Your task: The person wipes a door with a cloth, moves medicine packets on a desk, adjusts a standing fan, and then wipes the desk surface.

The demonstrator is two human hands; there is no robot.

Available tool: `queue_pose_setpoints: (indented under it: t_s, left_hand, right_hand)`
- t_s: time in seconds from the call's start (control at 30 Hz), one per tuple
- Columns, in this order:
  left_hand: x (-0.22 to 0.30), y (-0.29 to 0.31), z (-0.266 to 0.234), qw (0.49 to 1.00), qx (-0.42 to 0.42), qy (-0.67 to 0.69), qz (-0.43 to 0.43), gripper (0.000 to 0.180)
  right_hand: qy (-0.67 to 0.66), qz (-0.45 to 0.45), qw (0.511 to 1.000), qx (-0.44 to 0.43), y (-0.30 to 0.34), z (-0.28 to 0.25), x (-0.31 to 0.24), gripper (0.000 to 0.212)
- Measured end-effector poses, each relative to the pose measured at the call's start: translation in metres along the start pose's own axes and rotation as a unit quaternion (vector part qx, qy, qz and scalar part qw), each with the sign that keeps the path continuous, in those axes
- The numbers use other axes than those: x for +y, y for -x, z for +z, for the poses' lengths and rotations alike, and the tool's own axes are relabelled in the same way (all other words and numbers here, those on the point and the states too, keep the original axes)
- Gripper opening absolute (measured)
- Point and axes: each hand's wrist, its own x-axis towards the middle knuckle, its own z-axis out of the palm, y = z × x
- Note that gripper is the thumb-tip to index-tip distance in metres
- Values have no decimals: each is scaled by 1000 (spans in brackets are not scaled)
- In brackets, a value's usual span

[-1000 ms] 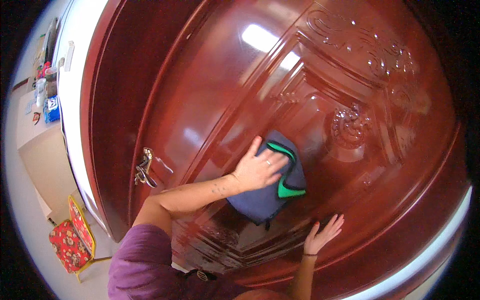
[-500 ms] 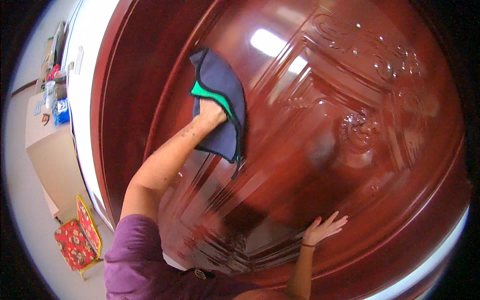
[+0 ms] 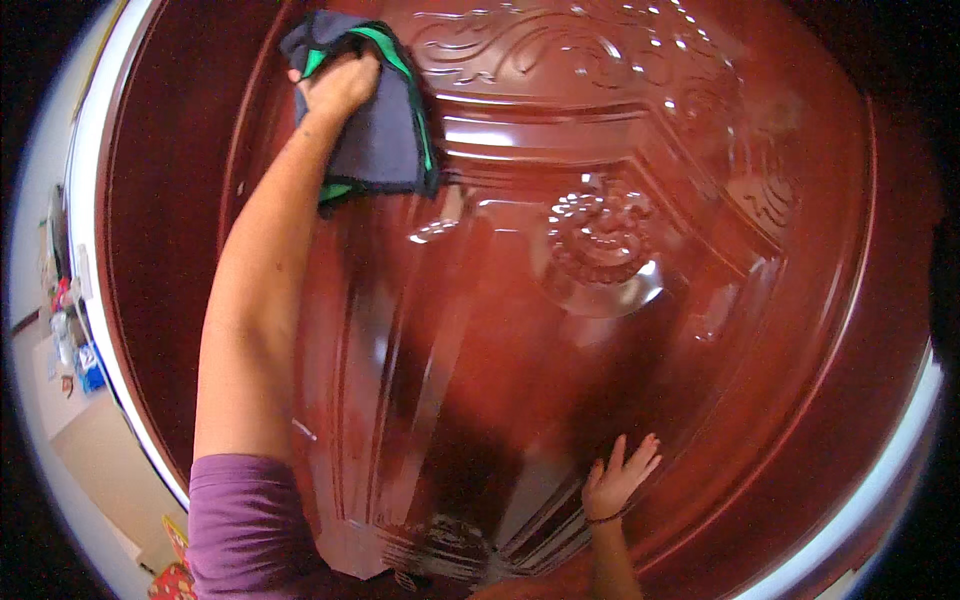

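A glossy red-brown carved door (image 3: 480, 350) fills most of the view. High at its left side, my left hand (image 3: 343, 85) is closed on a grey cloth (image 3: 380, 145) with green inner faces and black edging. The cloth lies against the door beside the upper carved scrolls, partly folded over around my fingers. Lower down on the right, my right hand (image 3: 620, 485) is open with spread fingers, at the door's lower panel. It holds nothing; how firmly it touches the surface I cannot tell.
A round carved boss (image 3: 600, 235) stands out from the door's middle. The dark red frame (image 3: 165, 240) runs down the left side. Beyond it are a beige cabinet (image 3: 105, 455) with small items on top and part of a red floral chair (image 3: 172, 582).
My left hand has carried the cloth up and to the left across the door, and the cloth has folded differently. The view has turned; my right hand keeps its spread fingers.
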Motion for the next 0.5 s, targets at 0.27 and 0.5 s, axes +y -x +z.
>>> queue_pose_setpoints:
  t_s: [0.27, 0.5]
  left_hand:
    - [38, -103, 16, 977, -142, 154, -41, 56]
    - [169, -94, 7, 990, -67, 123, 29, 54]
  right_hand:
    - [-41, 11, 999, -10, 12, 9, 0, 51]
    - [-66, 8, 998, -16, 23, 25, -3, 48]
